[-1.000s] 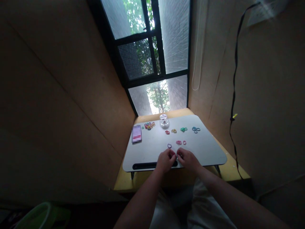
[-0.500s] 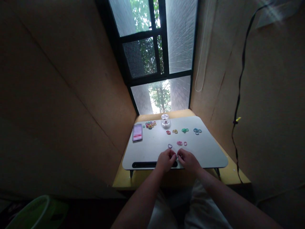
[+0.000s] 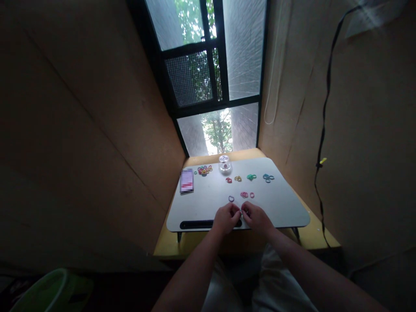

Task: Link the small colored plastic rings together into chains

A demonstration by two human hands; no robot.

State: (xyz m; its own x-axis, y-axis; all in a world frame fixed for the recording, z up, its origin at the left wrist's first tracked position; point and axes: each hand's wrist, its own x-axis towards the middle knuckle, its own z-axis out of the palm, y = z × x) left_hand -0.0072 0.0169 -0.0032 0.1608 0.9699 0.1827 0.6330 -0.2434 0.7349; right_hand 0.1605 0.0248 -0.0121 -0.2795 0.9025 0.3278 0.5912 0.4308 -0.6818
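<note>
My left hand point(image 3: 226, 217) and my right hand point(image 3: 255, 216) meet at the front of a white lap table point(image 3: 201, 201). Both are closed, fingertips pinched on something small I cannot make out. Just beyond them lie a purple band point(image 3: 231, 199), a pink band pile point(image 3: 244, 195) and a single pink band point(image 3: 252, 195). Farther back sit red bands point(image 3: 229, 180), yellow bands point(image 3: 238, 178), green bands point(image 3: 251, 177) and blue bands point(image 3: 268, 177). A mixed-colour pile point(image 3: 204, 170) rests at the back left, beside a clear jar point(image 3: 224, 165).
A phone point(image 3: 186, 180) lies on the table's left side. The black slot point(image 3: 196, 224) runs along the front edge, partly behind my left hand. A window point(image 3: 219, 130) stands behind, a black cable point(image 3: 320, 147) hangs at right, and a green basket point(image 3: 55, 290) is at lower left.
The view has shifted very slightly. Both hands remain together at the front of the table, with no other clear change.
</note>
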